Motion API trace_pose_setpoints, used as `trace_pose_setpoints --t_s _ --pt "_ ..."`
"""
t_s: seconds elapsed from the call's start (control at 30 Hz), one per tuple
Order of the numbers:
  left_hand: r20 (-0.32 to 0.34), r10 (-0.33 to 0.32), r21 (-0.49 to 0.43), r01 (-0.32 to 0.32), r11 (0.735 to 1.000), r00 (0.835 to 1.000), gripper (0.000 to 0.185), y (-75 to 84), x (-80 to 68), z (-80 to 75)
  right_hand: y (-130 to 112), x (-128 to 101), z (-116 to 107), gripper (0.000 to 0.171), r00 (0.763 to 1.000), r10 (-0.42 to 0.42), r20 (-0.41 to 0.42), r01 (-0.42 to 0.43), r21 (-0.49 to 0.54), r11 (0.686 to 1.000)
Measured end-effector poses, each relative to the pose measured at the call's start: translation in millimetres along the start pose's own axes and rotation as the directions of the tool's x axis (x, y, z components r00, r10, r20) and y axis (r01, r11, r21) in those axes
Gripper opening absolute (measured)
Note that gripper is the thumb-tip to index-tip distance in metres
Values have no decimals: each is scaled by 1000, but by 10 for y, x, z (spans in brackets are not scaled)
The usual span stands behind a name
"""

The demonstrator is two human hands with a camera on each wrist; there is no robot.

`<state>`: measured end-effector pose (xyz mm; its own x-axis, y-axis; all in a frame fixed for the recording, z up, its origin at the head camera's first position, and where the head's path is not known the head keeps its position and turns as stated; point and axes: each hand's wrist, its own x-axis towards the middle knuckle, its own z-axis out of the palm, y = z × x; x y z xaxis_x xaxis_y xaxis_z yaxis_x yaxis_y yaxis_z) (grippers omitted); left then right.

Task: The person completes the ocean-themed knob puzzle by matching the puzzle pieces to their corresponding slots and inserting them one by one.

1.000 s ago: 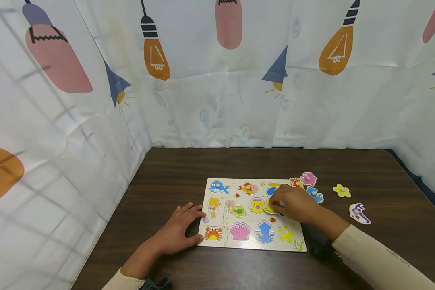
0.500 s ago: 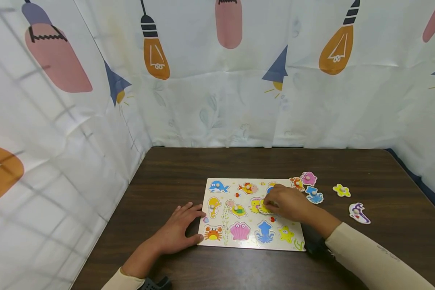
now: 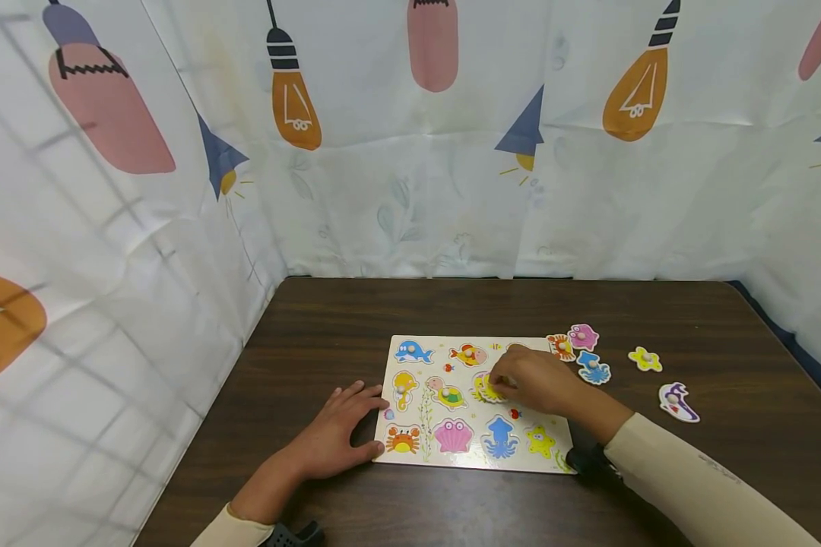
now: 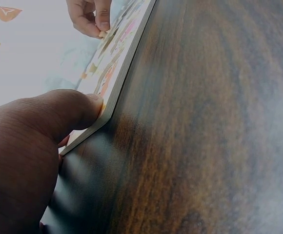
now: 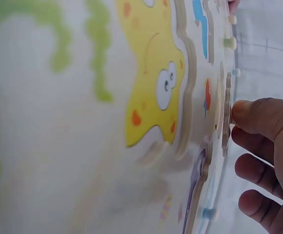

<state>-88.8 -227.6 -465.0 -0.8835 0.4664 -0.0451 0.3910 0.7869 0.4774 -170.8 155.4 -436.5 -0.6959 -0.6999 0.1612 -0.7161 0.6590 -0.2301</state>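
Right hand pinches a light, stiff yellow piece by its peg; left hand, fingers relaxed, steadies the board.

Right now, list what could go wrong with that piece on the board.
1. The right hand pinches a yellow piece over the board; the hand hides the slot, so it may seat crooked or catch on an edge.
2. The left hand only rests against the board's corner, so a sideways push could slide the board.
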Motion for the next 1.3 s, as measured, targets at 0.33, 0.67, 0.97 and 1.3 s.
trace_pose_setpoints --t_s 0.33,0.67,0.97,1.3 --pt "-5 2 5 -2 1000 1000 59 17 -6 -8 -53 82 16 8 996 61 63 -61 7 998" --pt "4 -11 -9 11 1000 1000 58 20 -9 -5 -112 164 51 6 990 92 104 -94 12 996" --pt "-6 -8 -4 8 1000 1000 58 23 -11 -2 -116 203 65 8 989 93 116 -94 5 996" --pt "1 -11 -13 11 1000 1000 58 29 -8 -8 -70 135 61 7 989 110 97 -110 -9 994"
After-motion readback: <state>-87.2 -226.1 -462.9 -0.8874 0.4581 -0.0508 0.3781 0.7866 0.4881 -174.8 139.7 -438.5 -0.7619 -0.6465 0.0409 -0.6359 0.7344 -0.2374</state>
